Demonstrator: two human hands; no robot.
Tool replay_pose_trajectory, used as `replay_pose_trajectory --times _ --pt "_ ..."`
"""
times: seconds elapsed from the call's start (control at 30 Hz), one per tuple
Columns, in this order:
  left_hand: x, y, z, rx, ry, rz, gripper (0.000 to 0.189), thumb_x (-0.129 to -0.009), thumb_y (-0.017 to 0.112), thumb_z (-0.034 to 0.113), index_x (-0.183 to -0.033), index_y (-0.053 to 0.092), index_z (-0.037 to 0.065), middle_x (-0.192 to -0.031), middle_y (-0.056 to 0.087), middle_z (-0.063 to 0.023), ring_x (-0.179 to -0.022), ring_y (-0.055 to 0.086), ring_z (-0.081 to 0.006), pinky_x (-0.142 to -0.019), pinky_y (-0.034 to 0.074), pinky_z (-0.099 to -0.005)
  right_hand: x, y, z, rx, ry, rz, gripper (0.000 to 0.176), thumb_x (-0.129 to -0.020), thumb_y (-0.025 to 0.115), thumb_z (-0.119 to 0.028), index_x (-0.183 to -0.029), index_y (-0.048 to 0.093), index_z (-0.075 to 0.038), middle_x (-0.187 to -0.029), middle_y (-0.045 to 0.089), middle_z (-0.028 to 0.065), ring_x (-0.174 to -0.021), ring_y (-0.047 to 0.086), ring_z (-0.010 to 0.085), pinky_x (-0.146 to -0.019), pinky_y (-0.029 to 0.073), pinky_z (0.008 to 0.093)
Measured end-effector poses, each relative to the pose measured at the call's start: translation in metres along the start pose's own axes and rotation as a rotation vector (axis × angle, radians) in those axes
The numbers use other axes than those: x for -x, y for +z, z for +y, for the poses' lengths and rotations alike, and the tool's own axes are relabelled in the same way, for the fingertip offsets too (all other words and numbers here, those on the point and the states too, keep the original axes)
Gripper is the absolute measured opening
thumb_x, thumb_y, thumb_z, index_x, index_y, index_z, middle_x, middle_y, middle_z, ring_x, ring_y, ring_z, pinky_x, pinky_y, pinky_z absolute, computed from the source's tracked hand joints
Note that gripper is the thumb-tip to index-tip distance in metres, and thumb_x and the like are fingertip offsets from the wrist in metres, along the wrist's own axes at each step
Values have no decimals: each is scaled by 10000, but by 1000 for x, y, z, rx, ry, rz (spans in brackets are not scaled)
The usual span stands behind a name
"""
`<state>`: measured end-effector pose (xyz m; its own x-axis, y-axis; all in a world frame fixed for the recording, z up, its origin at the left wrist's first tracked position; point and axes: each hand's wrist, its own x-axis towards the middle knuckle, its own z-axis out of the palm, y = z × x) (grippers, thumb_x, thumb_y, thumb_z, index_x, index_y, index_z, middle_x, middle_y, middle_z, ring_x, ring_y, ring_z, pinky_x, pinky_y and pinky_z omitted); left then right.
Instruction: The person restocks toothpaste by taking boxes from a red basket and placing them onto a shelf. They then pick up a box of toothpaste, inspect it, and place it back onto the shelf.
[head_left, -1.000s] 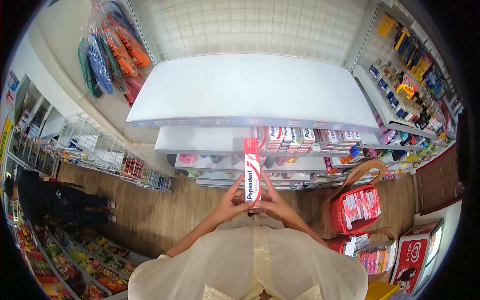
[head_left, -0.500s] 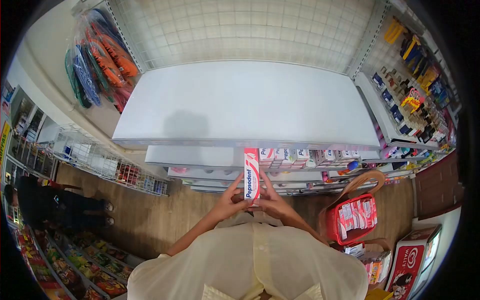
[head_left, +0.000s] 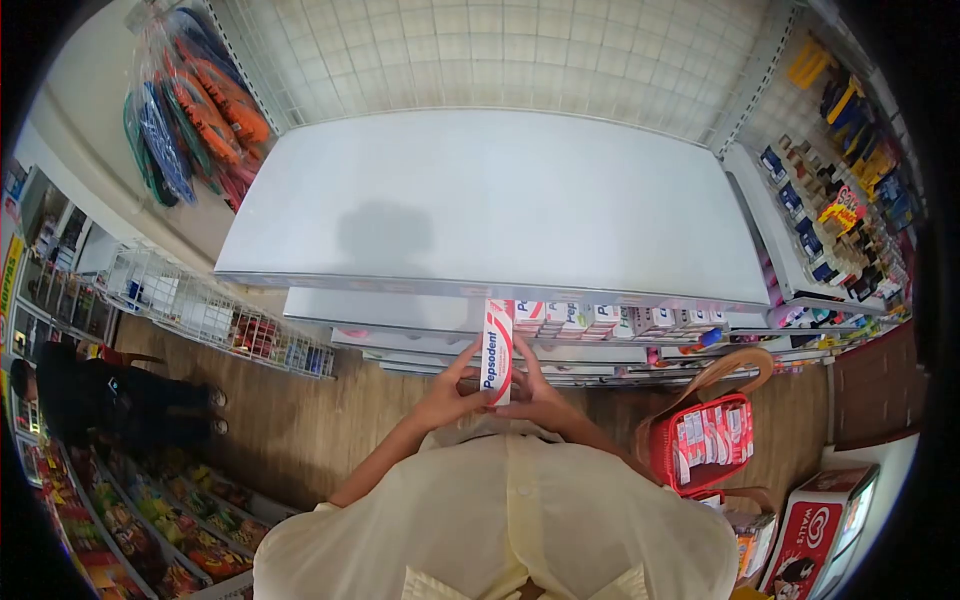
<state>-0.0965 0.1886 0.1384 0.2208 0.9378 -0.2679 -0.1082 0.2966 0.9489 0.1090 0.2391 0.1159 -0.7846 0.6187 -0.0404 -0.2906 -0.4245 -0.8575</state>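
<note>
A white and red Pepsodent box (head_left: 496,350) is held upright between both hands, in front of the shelves. My left hand (head_left: 458,385) grips its left side, and my right hand (head_left: 534,385) holds the right side and lower end. Behind the box, a row of toothpaste boxes (head_left: 600,318) stands on the second shelf, to the right. Above them is the white top shelf (head_left: 490,200), with a shadow on its left part.
A red basket (head_left: 660,450) full of boxes is at the lower right, near a red Wall's freezer (head_left: 815,530). Wire baskets (head_left: 220,315) line the left. A person in dark clothes (head_left: 125,395) is at far left. Snack racks (head_left: 130,510) stand lower left.
The Pepsodent box has tilted a little and shifted slightly left in both hands. The view has moved slightly, with the shelves appearing shifted.
</note>
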Motion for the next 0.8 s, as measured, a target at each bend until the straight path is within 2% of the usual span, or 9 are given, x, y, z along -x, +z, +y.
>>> replay_pose_trajectory --times 0.1,0.2,0.3,0.37,0.6,0.67,0.7,0.77,0.8 --pt "-6 -2 -3 -65 21 21 899 -850 686 20 -1555 158 200 -1175 626 -142 -974 638 -174 -759 564 -309 -3 -2 -4 93 10 1 1186 -761 712 123 -1532 -73 -320 -1543 227 167 -1319 416 260 -973 503 424" --pt "-15 -5 -9 -106 71 41 903 -838 702 47 -1553 174 201 -1170 627 -142 -953 640 -172 -729 565 -299 -4 -5 -5 223 -27 44 1127 -775 748 41 -1548 -14 -263 -1505 316 149 -1352 393 245 -959 502 379" --pt "-23 -8 -10 -154 75 48 888 -841 706 77 -1551 190 209 -1147 631 -139 -930 635 -161 -702 560 -284 -5 -4 -10 463 -85 85 1018 -800 760 -68 -1550 88 -216 -1463 394 182 -1324 445 289 -967 494 402" --pt "-23 -7 -4 -132 50 55 878 -846 703 93 -1551 194 215 -1136 626 -144 -913 633 -161 -691 560 -279 -6 -6 -10 738 -39 117 853 -825 748 -190 -1517 250 -176 -1407 475 206 -1248 526 343 -968 487 423" --pt "-26 -5 2 -118 -2 94 840 -867 685 156 -1549 202 240 -1120 588 -182 -898 625 -178 -672 560 -286 -5 -3 -16 1001 -148 127 646 -847 719 -274 -1418 441 -159 -1327 557 190 -1116 595 383 -936 490 439" --pt "-29 -8 -5 -83 -5 88 828 -873 675 157 -1549 204 240 -1120 588 -180 -900 624 -180 -677 560 -290 -4 -2 -16 1127 -164 150 581 -857 706 -289 -1384 487 -181 -1068 681 163 -907 669 353 -820 529 439" --pt "-30 -8 -6 -49 -8 83 817 -879 665 157 -1549 205 240 -1119 588 -178 -902 623 -182 -682 560 -294 -3 -4 -14 1127 -162 150 581 -857 706 -289 -1384 487 -181 -1068 681 163 -907 669 353 -820 529 439" --pt "-31 -8 -8 -40 -1 84 810 -883 658 157 -1549 206 239 -1124 586 -176 -908 625 -189 -689 560 -296 -4 -10 -6 1221 -251 144 539 -855 703 -302 -1350 523 -188 -780 686 102 -659 664 307 -654 543 417" --pt "-32 -8 -8 -32 9 86 802 -886 651 156 -1549 206 238 -1129 585 -174 -915 627 -195 -696 559 -299 -4 -10 -5 1221 -250 145 539 -855 703 -302 -1350 523 -188 -780 686 102 -659 664 307 -654 543 417"
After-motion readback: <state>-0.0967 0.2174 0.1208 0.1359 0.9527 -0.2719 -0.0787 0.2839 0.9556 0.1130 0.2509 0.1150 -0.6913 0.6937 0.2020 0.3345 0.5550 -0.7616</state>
